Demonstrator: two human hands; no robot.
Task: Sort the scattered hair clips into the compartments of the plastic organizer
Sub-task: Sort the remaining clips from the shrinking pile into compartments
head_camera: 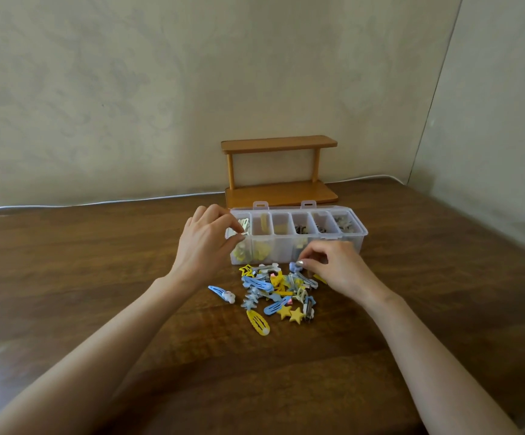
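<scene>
A clear plastic organizer (360, 235) with several compartments stands open on the wooden table; clips lie in its sections. In front of it lies a heap of blue, yellow and grey hair clips (278, 293), with a yellow snap clip (258, 322) nearest me and a blue one (220, 292) off to the left. My left hand (206, 243) is at the organizer's leftmost compartment, pinching a small silvery clip (243, 231) over it. My right hand (333, 266) reaches into the heap's far right side, its fingertips pinching a small blue clip (294, 266).
A small two-tier wooden shelf (278, 171) stands right behind the organizer, against the wall. A white cable (97, 202) runs along the table's back edge. Bare dark wood spreads left, right and toward me.
</scene>
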